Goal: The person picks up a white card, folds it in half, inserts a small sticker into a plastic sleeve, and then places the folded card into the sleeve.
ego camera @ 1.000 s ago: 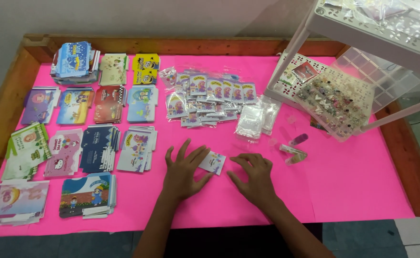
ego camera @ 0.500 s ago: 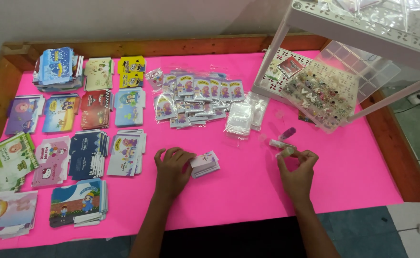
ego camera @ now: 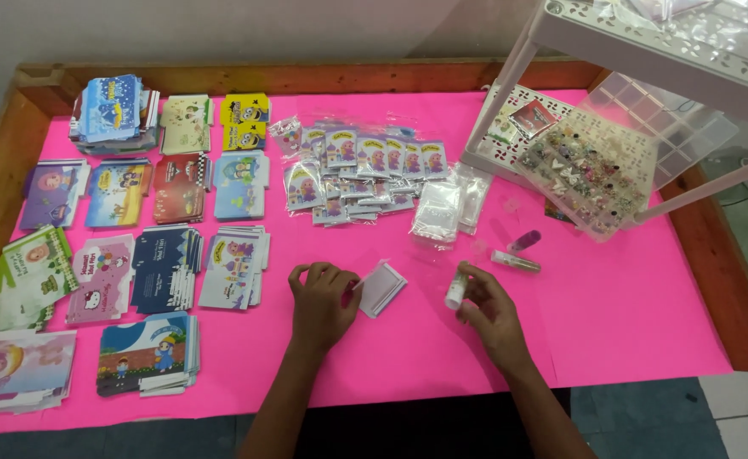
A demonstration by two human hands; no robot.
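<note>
right hand (ego camera: 491, 308) pinching small white tube (ego camera: 455, 291) (near upright), left hand (ego camera: 321, 299) curled, touching card stack (ego camera: 381, 287)

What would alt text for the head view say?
A person's right hand holds a small white tube over a pink table, while the left hand touches a small white card. Stacks of colourful cards lie at left.

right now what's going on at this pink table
A person sits at a pink-covered table. The right hand holds a small white tube upright, while the left hand rests beside a small white card packet, fingertips at its edge. Stacks of colourful printed cards fill the left side, with bagged cards in the middle.
</note>
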